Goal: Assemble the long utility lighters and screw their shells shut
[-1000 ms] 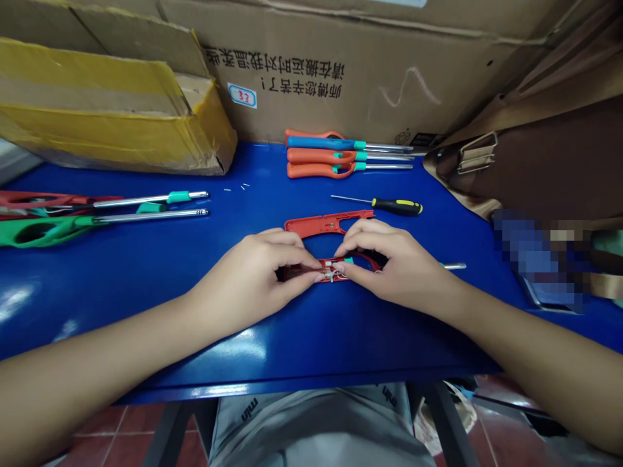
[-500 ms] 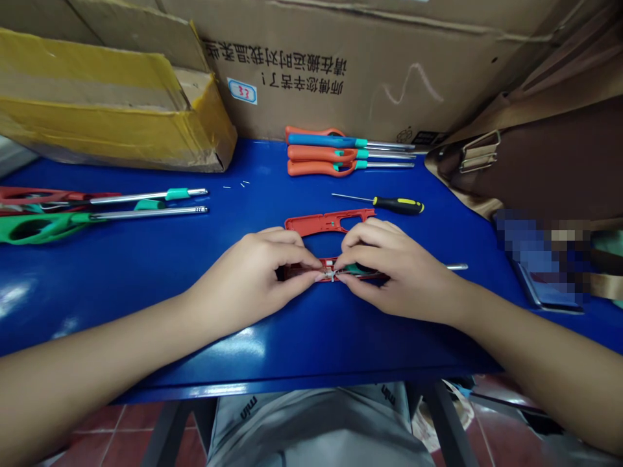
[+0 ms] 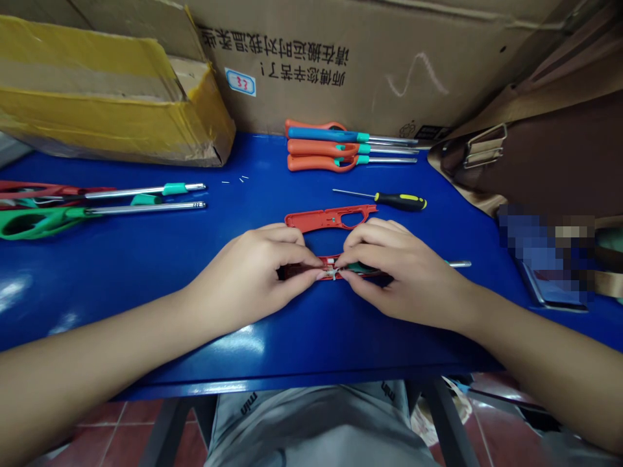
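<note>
An opened red lighter (image 3: 331, 263) with a long metal tube lies on the blue table between my hands, its small white and clear inner parts facing up. My left hand (image 3: 272, 263) is closed on the lighter's left part, thumb and fingertips near the inner parts. From the other side, my right hand (image 3: 394, 272) pinches at the lighter's middle, beside a green piece. My fingers hide much of the lighter's body; its tube tip (image 3: 460, 264) shows beyond my right hand. Just behind lies the separate red handle half (image 3: 311, 220), inner side up.
A black and yellow screwdriver (image 3: 400, 201) lies behind my right hand. Several assembled lighters (image 3: 316, 148) stand against the cardboard (image 3: 370, 78). Opened red and green lighters (image 3: 43, 217) are at the left, tiny pins (image 3: 243, 178) nearby. A phone (image 3: 549, 279) lies at the right.
The view has shifted slightly. My right thumb has moved a little to the right, off the inner parts; both hands otherwise keep their places on the lighter.
</note>
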Demonstrator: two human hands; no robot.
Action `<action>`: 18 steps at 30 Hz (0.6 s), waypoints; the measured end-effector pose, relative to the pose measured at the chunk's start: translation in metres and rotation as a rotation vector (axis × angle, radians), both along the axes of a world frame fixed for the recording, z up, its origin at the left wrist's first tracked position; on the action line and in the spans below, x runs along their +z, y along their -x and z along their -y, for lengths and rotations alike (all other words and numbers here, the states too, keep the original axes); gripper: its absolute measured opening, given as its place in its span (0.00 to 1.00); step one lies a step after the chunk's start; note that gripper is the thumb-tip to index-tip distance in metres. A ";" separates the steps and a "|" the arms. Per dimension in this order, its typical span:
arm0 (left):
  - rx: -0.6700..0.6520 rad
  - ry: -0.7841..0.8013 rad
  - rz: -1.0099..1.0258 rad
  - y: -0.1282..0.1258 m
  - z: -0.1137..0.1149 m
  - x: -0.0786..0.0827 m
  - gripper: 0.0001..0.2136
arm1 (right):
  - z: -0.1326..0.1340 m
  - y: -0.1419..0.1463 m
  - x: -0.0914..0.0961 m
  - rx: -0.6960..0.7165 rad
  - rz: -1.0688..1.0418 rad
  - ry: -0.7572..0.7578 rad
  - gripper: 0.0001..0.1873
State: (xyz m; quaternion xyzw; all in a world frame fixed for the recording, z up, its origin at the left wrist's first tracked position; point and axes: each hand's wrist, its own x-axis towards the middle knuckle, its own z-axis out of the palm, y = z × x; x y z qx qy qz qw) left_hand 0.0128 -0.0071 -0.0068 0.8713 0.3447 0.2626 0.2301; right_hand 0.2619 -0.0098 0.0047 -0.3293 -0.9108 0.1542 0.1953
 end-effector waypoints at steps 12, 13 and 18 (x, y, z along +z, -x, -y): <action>-0.003 -0.042 0.000 0.000 0.002 -0.001 0.06 | 0.009 0.001 0.008 -0.019 -0.024 0.029 0.09; -0.001 -0.059 -0.014 0.000 0.002 0.000 0.06 | 0.010 0.001 0.009 -0.024 -0.015 0.043 0.09; -0.009 -0.145 -0.079 0.001 0.004 0.000 0.08 | 0.013 0.001 0.012 -0.022 0.036 0.076 0.10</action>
